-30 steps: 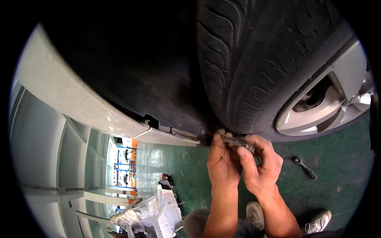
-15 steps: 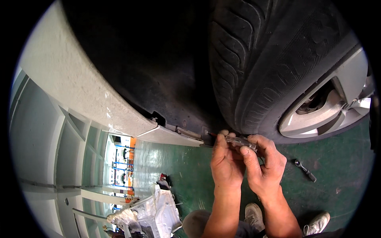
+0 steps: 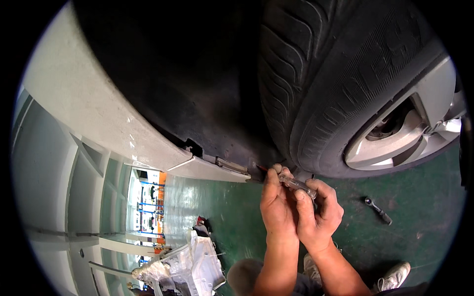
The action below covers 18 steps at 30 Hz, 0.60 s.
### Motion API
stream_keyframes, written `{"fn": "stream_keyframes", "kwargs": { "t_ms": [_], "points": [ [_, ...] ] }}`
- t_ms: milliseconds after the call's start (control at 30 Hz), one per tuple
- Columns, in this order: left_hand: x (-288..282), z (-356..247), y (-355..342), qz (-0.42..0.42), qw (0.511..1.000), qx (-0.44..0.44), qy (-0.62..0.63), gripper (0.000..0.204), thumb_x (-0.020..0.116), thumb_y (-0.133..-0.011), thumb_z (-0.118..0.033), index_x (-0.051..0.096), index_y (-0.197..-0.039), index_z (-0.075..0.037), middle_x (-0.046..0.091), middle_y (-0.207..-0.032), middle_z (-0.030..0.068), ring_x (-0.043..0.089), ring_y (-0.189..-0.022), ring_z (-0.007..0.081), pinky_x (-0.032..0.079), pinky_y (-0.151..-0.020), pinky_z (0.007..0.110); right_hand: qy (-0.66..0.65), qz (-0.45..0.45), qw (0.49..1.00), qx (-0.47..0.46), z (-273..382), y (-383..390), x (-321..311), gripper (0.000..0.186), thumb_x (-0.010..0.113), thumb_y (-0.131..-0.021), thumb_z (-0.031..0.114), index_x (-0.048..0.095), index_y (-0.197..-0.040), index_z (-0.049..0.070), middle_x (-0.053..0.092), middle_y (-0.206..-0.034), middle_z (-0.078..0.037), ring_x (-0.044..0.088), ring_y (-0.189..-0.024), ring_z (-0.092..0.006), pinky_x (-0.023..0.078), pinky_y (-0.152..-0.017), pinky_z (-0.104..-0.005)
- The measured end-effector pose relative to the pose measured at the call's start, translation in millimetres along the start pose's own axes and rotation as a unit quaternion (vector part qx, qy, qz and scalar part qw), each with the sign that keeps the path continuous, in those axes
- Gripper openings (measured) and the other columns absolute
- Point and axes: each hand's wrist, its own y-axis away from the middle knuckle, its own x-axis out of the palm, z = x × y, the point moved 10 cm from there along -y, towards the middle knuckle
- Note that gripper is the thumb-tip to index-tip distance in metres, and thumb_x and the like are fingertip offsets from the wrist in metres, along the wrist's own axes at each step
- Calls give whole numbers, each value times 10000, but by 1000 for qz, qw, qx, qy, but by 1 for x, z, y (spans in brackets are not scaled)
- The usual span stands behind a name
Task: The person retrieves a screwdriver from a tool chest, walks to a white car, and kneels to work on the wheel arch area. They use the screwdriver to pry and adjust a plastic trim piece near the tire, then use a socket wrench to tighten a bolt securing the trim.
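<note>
My left hand has its fingers closed at the front end of a clear-handled, screwdriver-like tool; a small red bit shows beside its fingertips. My right hand grips the rear of that handle, thumb and fingers bent around it. The tool's front reaches the lower edge of a dark wheel-arch liner, close to a white car body panel and just below a black tire with a silver wheel. The exact tip is hidden by my fingers.
A ratchet wrench lies on the green floor right of my hands. A white car part is at lower left. My shoes are below. Workshop beams and racks show at the left.
Over the last second my right hand has shifted slightly downward, tilting the tool's handle more steeply. My left hand stays near the liner edge. The camera view has shifted a little.
</note>
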Motion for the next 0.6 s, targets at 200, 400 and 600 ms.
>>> {"fn": "stream_keyframes", "kwargs": {
  "t_ms": [200,400,600],
  "points": [
    [10,-4,2,36,999,-1,15,205,571,-1020,-293,636,-1053,-101,629,-978,14,591,-898,128,510,-821,292,-62,53,996,21,1,-17,8,212,719,-865,69,629,-1031,-26,703,-890,-148,687,-681,-226,549,-633,-304],
    [20,-6,3,184,973,-62,124,273,518,-1044,-320,628,-1065,-71,655,-959,11,616,-920,135,501,-866,291,2,168,982,-92,44,-25,38,208,725,-810,44,656,-994,-25,684,-828,-175,676,-661,-321,537,-590,-359],
    [25,-18,8,228,945,143,-186,308,413,-1073,-286,607,-1081,-48,637,-1016,2,627,-930,137,496,-879,265,95,205,970,-88,51,-31,44,184,716,-813,22,642,-976,-24,690,-839,-180,681,-661,-319,541,-577,-364]
  ]
}}
